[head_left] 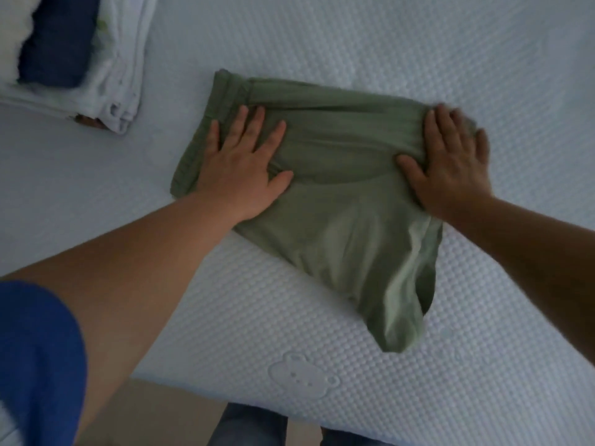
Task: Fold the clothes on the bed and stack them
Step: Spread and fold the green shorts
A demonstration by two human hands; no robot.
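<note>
A sage-green garment lies partly folded on the white textured bed, with one loose end trailing toward the near edge. My left hand presses flat on its left part, fingers spread. My right hand lies flat on its right edge, fingers straight and slightly blurred. A stack of folded clothes sits at the far left: white pieces with a dark blue one on top.
The bed's near edge runs diagonally across the bottom, with a bear emblem embossed near it. Below the edge I see beige floor and my jeans. A fluffy white item lies at the top-left corner.
</note>
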